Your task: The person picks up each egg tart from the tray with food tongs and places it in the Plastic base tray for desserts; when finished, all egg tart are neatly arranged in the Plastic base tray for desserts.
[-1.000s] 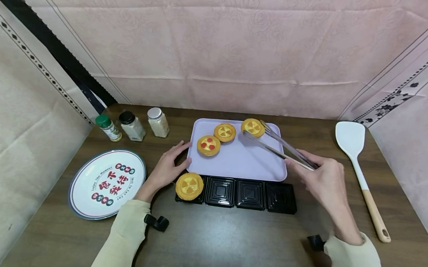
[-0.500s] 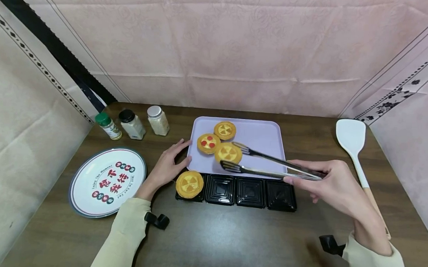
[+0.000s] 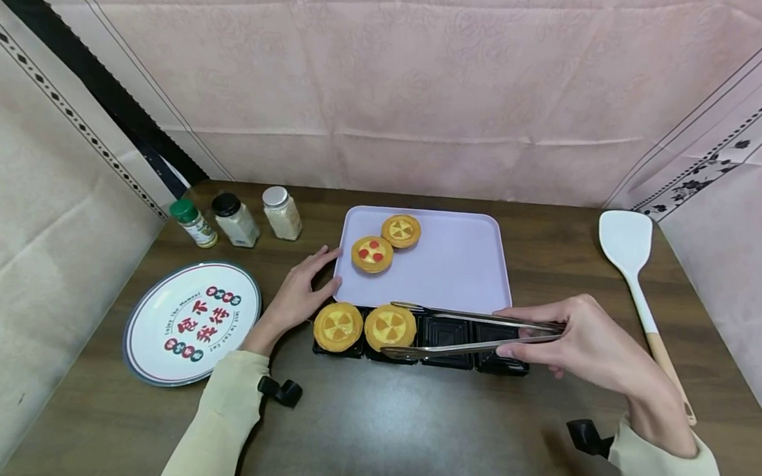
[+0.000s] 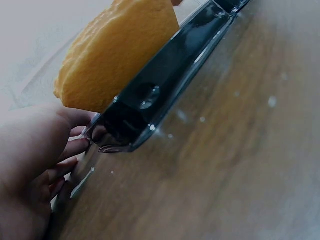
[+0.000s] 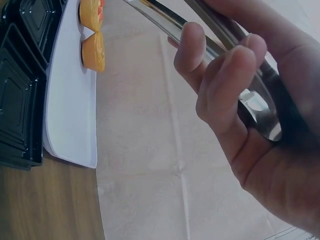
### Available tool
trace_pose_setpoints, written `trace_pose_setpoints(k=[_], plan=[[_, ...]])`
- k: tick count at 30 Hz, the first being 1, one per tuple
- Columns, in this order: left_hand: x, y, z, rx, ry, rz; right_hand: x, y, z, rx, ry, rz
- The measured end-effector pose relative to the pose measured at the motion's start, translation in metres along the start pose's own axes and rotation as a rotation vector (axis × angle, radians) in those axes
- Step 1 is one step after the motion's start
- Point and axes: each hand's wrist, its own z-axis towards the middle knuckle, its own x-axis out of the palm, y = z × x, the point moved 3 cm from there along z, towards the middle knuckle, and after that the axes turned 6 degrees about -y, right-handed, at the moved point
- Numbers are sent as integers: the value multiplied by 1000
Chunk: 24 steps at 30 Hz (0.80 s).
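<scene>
My right hand [image 3: 580,336] grips metal tongs [image 3: 460,348], whose arms lie either side of a yellow tart [image 3: 390,326] over the second compartment of a black four-part tray [image 3: 499,365]. Another yellow tart [image 3: 337,327] sits in its leftmost compartment. Behind is a lilac tray [image 3: 451,263] bearing a tart with red spots [image 3: 372,255] and a plain yellow tart [image 3: 401,231]. My left hand [image 3: 298,297] rests with extended fingers at the lilac tray's left edge. In the left wrist view, its fingers are close by the end of the black tray [image 4: 145,95].
A round plate with red lettering [image 3: 191,325] lies at the left. Behind it stand a green-capped jar [image 3: 194,223], a black-capped jar [image 3: 237,220] and a silver-capped jar [image 3: 282,213]. At the right lies a white spatula with a wooden handle [image 3: 630,257].
The tongs have carried a yellow tart from the lilac tray's back right, forward and left, to the black tray's second compartment. The left hand has stayed in place.
</scene>
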Motion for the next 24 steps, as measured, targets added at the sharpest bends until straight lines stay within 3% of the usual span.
trace_pose_setpoints(k=[24], plan=[[0, 1, 1, -2, -4, -3, 5, -3, 5, 8, 18, -28]])
